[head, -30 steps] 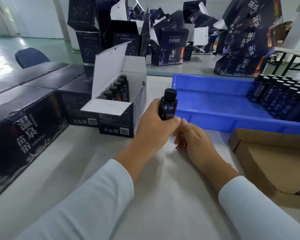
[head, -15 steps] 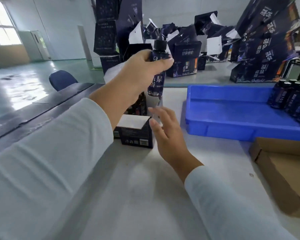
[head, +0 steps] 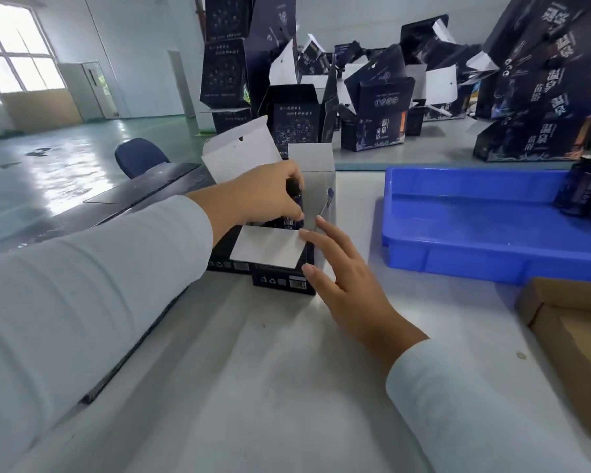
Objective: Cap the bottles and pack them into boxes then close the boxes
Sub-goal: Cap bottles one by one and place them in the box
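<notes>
Dark bottle (head: 294,192) sits gripped in left hand (head: 260,196) fingers (head: 292,175) inside box (head: 284,278).

I see the open box (head: 284,279) as printed dark cardboard with plain matt white inner flaps. The tray (head: 475,233) on the right is smooth blue plastic with a soft sheen. Near right, the carton (head: 574,322) is raw brown corrugated board. The surface (head: 253,370) looks matt pale grey, faintly streaked. My sleeves (head: 82,302) are white cloth. The green floor (head: 65,158) at far left is glossy.
</notes>
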